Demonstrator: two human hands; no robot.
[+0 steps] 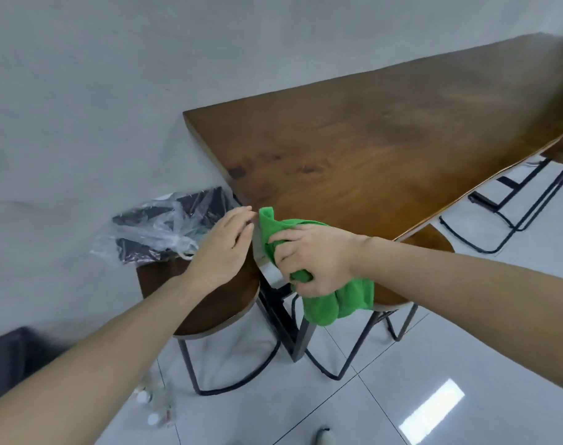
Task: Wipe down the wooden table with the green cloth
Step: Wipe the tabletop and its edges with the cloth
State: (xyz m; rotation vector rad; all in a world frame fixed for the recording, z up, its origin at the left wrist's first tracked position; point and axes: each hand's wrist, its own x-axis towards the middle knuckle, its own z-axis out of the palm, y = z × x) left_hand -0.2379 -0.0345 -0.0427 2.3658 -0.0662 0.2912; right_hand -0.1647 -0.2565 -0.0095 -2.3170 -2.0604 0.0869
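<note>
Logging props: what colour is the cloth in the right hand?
Bright green cloth, plain; gripped by the right hand; head view.

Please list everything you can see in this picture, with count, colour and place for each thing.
table: one, brown wood, centre and right, against the wall
cloth: one, green, at the table's near corner, held bunched
stools: two plainly seen, brown seats on black frames, at the near corner; another partly visible at far right
bin: one, dark, with clear plastic liner, left of the table by the wall
small bottles: a few, white caps, blurred, on the floor
floor: white tiles
left hand: one, fingers straight, beside the cloth
right hand: one, grips the cloth
</note>
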